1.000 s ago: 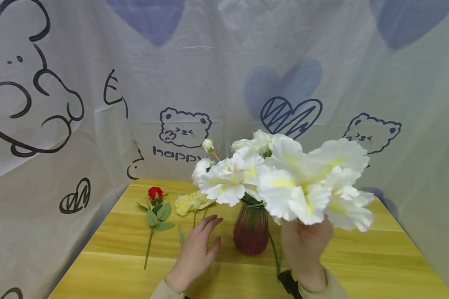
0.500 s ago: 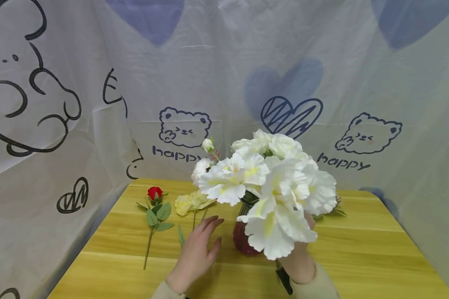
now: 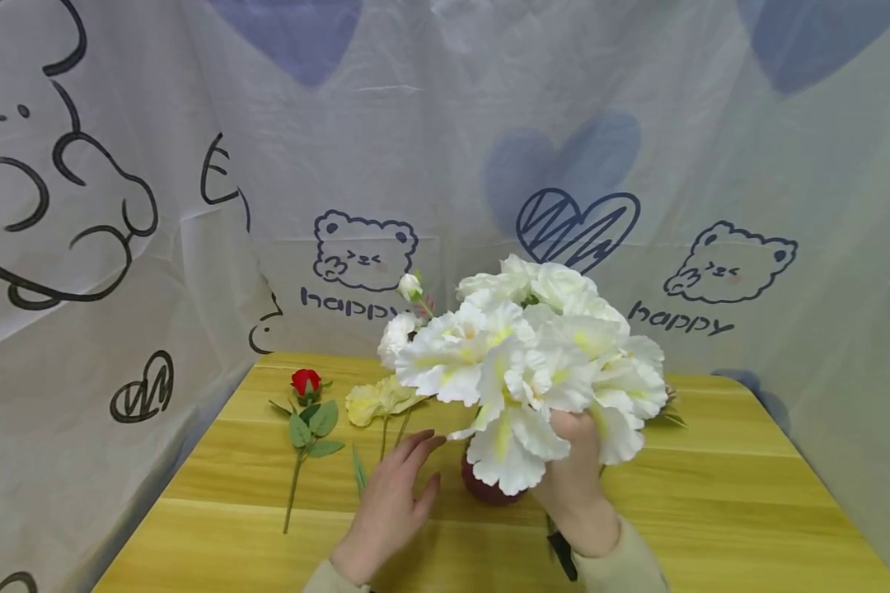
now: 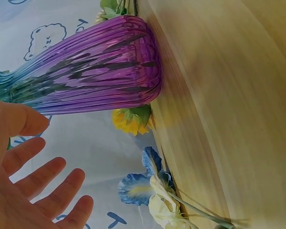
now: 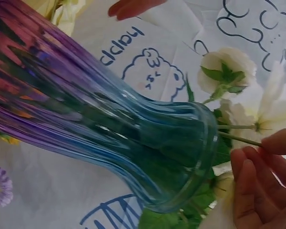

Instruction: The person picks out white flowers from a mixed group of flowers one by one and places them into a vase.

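A ribbed glass vase, purple below and blue at the neck, stands on the table with green stems inside. In the head view its base shows under a bunch of white flowers. My right hand pinches the thin green stem of an artificial white iris with yellow streaks. That stem runs to the vase's mouth in the right wrist view. My left hand is beside the vase on its left, fingers spread and relaxed, holding nothing. The left wrist view shows its fingers apart from the vase.
A red rose with a leafy stem lies on the left of the wooden table. Next to it is a pale yellow flower. The left wrist view shows a blue iris and a yellow flower behind the vase.
My right hand has moved left, bringing the white iris from the vase's right side to in front of and over its mouth. My left hand has stayed nearly still.
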